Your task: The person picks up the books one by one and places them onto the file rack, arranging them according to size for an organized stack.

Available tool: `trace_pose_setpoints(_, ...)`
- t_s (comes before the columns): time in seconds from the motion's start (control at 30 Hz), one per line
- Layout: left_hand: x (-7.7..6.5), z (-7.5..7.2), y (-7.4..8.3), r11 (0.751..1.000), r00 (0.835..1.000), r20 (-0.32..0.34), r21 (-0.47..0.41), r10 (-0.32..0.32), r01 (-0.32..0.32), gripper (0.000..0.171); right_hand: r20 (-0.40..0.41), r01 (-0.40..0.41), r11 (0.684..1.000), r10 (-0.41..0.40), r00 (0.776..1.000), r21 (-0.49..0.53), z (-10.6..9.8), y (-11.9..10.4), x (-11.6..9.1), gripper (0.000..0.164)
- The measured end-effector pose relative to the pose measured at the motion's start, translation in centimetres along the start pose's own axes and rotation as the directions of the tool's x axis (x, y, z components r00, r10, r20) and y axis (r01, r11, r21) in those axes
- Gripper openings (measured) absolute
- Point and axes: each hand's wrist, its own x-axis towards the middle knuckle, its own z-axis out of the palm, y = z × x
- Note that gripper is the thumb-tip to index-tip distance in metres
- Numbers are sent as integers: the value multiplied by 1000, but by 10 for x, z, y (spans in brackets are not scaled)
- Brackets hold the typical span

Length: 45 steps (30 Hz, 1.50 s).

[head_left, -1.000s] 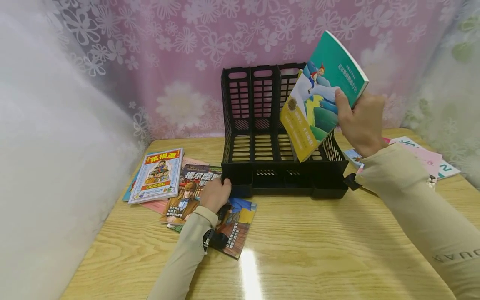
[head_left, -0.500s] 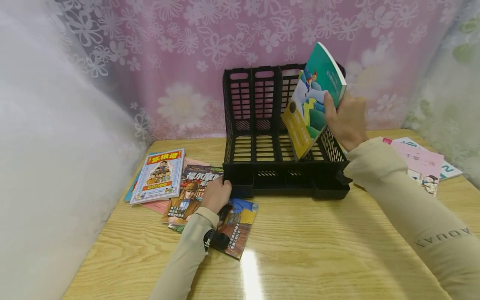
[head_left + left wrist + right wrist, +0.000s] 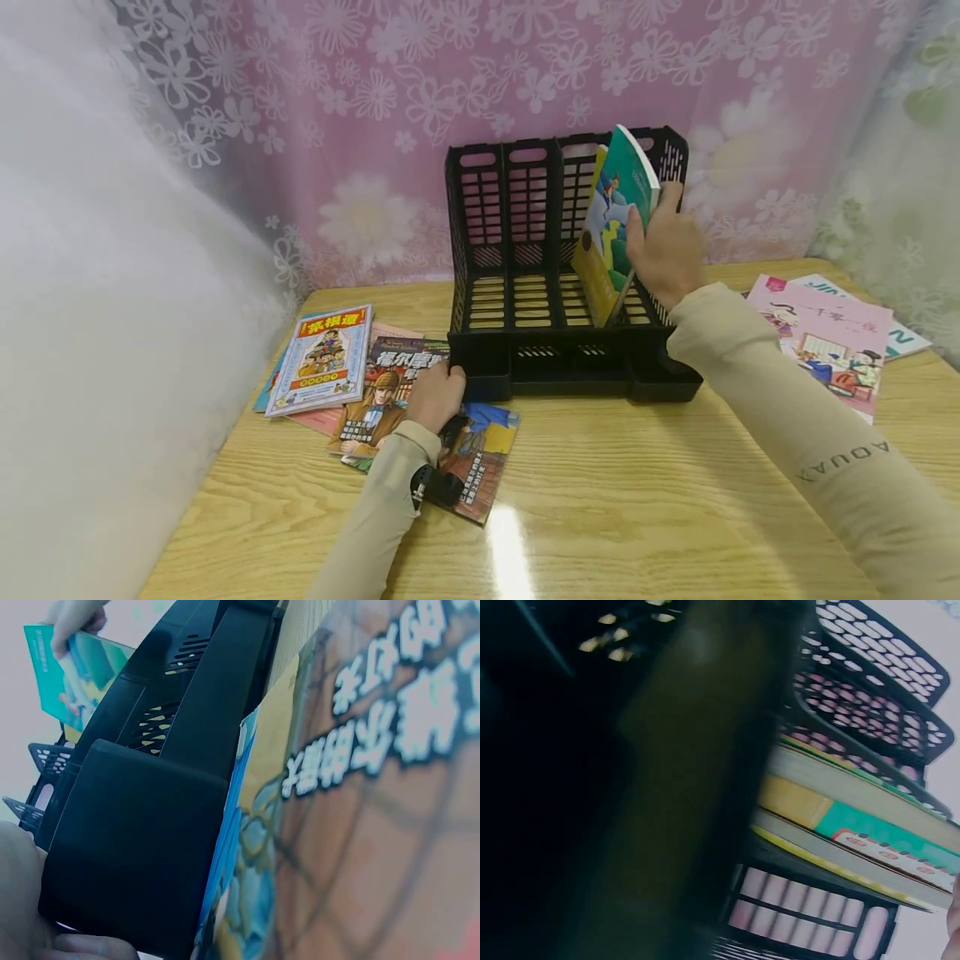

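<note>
Head view shows your right hand [image 3: 670,250] pinching the green book [image 3: 617,225] by its near edge, thumb on the cover, with its lower end inside the right-hand part of the rack [image 3: 558,336]; exactly which slot is hard to tell. Your left hand [image 3: 435,396] grips the rack's front left corner, so hold that firm against any sliding. Ease the green book straight down, squaring up its tilt so it should sit flat beside what seems another, yellow book [image 3: 601,158], and let go only once its bottom meets the base.
</note>
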Motion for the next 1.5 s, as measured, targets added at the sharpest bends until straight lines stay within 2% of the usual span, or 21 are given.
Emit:
trace_pose_setpoints(0.1,1,0,-1,1000,1000,1,2,7,-7,38,-11,4,998,-5,1000,-61,16,8,-7,42)
trace_pose_setpoints(0.2,1,0,-1,1000,1000,7,2,14,-14,38,-61,9,995,-15,998,-96,31,16,-15,40)
trace_pose_setpoints(0.37,0,1,-2,1000,1000,8,-5,28,-28,40,-136,19,993,-35,990,-119,41,19,-14,41)
trace_pose_setpoints(0.47,0,0,-3,1000,1000,-1,7,22,-22,40,-58,-33,991,26,998,-127,36,17,-12,48)
trace_pose_setpoints(0.53,1,-1,-4,1000,1000,-8,22,22,-22,41,58,-80,986,90,994,-146,28,17,-13,53)
trace_pose_setpoints(0.57,1,-1,-3,999,1000,-7,25,23,-22,42,140,-98,983,120,983,-154,23,18,-14,54)
trace_pose_setpoints(0.6,1,-1,-3,999,1000,-6,26,25,-25,42,234,-118,981,152,960,-154,18,18,-15,54)
trace_pose_setpoints(0.63,2,-1,-3,999,1000,-9,27,25,-25,43,327,-137,978,182,927,-157,13,19,-15,55)
trace_pose_setpoints(0.7,3,-1,-3,999,1000,-12,28,26,-26,43,491,-148,979,199,848,-140,6,20,-16,52)
trace_pose_setpoints(0.73,3,-1,-4,999,1000,-14,30,26,-25,43,555,-157,980,201,807,-126,3,21,-17,52)
trace_pose_setpoints(0.77,3,-1,-4,999,1000,-11,26,24,-24,43,601,-161,981,195,775,-111,2,21,-17,50)
trace_pose_setpoints(0.8,3,-2,-4,999,1000,-9,27,25,-24,43,627,-160,982,188,756,-102,1,21,-18,49)
trace_pose_setpoints(0.83,4,-2,-5,999,1000,-6,28,27,-27,44,634,-155,983,182,752,-98,2,22,-18,49)
trace_pose_setpoints(0.9,4,-2,-5,999,1000,2,24,31,-31,45,616,-146,986,167,770,-85,5,22,-20,48)
trace_pose_setpoints(1.07,2,-1,-6,999,999,-3,24,33,-33,46,493,-89,993,117,862,-80,17,21,-24,45)
trace_pose_setpoints(1.13,2,-1,-6,999,999,-6,26,33,-33,47,456,-70,993,106,884,-93,21,21,-24,43)
trace_pose_setpoints(1.4,1,-2,-4,999,999,-10,15,30,-30,47,387,-44,987,101,917,-153,26,26,-23,47)
trace_pose_setpoints(1.5,1,-2,-4,999,999,1,14,35,-35,46,392,-39,990,89,916,-134,23,34,-26,47)
